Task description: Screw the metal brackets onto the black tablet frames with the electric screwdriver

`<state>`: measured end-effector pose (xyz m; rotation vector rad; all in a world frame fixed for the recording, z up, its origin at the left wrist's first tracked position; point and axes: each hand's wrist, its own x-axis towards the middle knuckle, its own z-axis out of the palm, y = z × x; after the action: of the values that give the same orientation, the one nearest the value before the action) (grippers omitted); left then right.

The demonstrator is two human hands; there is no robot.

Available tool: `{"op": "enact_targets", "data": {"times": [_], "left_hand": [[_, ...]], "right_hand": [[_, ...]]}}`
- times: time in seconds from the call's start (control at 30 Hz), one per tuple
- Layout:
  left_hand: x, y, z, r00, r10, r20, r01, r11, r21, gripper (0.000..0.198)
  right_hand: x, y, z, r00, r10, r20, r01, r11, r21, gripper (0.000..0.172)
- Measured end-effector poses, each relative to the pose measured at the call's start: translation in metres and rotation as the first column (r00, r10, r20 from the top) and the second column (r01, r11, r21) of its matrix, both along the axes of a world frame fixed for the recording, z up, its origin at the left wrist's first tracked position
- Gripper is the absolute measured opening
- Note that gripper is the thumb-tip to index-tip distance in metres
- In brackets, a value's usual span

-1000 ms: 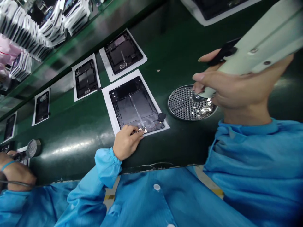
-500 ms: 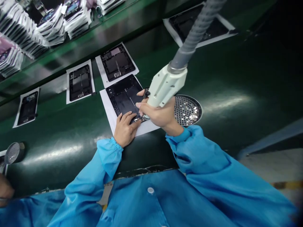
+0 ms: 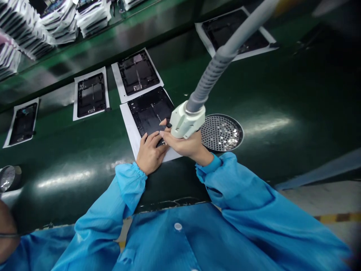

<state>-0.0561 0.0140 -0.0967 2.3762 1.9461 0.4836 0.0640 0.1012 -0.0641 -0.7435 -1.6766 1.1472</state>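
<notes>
A black tablet housing (image 3: 150, 107) lies on a white sheet (image 3: 127, 118) in front of me, with a thin pale strip along its middle. My left hand (image 3: 150, 152) rests on its near edge, fingers spread and pressing lightly down. My right hand (image 3: 187, 145) is wrapped round a pale green hand-held tool (image 3: 187, 121), from whose top a grey corrugated hose (image 3: 210, 77) rises. The tool's tip is hidden behind my fingers, over the housing's near right corner. Just right of that hand sits a round perforated dish (image 3: 216, 132) with small shiny pieces in it.
Further housings on white sheets lie on the green bench: one directly behind (image 3: 138, 73), one left (image 3: 90, 96), one far left (image 3: 23, 124) and one back right (image 3: 237, 32). Paper-interleaved stacks (image 3: 60, 24) stand on a shelf. A co-worker's arm (image 3: 7, 233) shows lower left.
My right hand and the tool have moved slightly left and lower, closer to my left hand. The hose has swung leftward with it. The left hand stays on the housing.
</notes>
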Motion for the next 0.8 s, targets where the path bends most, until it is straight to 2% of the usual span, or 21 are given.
{"op": "enact_targets", "data": {"times": [0.1, 0.23, 0.33, 0.43, 0.57, 0.8], "left_hand": [[0.0, 0.0, 0.0, 1.0, -0.009, 0.001, 0.009, 1.0, 0.009, 0.025], [-0.001, 0.0, 0.001, 1.0, 0.008, 0.023, -0.01, 0.997, 0.072, 0.026], [-0.001, -0.001, -0.001, 0.999, 0.029, 0.037, -0.033, 0.994, 0.102, 0.027], [-0.001, -0.002, -0.001, 0.998, 0.056, 0.038, -0.06, 0.992, 0.107, 0.028], [-0.001, -0.003, 0.0, 0.999, 0.04, 0.01, -0.041, 0.993, 0.109, 0.026], [-0.001, -0.01, 0.0, 0.999, -0.046, 0.006, 0.045, 0.986, 0.158, 0.022]], "right_hand": [[-0.003, -0.001, -0.001, 0.999, -0.033, -0.006, 0.034, 0.999, 0.015, 0.011], [0.001, 0.006, 0.013, 0.994, 0.001, -0.106, -0.014, 0.993, -0.119, 0.017], [0.018, 0.021, 0.027, 0.99, 0.026, -0.135, -0.05, 0.983, -0.174, 0.017], [0.042, 0.046, 0.033, 0.98, -0.061, -0.187, 0.039, 0.993, -0.116, 0.019], [0.064, 0.081, 0.025, 0.936, -0.256, -0.242, 0.249, 0.967, -0.058, 0.019], [0.061, 0.112, 0.004, 0.911, -0.338, -0.236, 0.342, 0.939, -0.024, 0.019]]}}
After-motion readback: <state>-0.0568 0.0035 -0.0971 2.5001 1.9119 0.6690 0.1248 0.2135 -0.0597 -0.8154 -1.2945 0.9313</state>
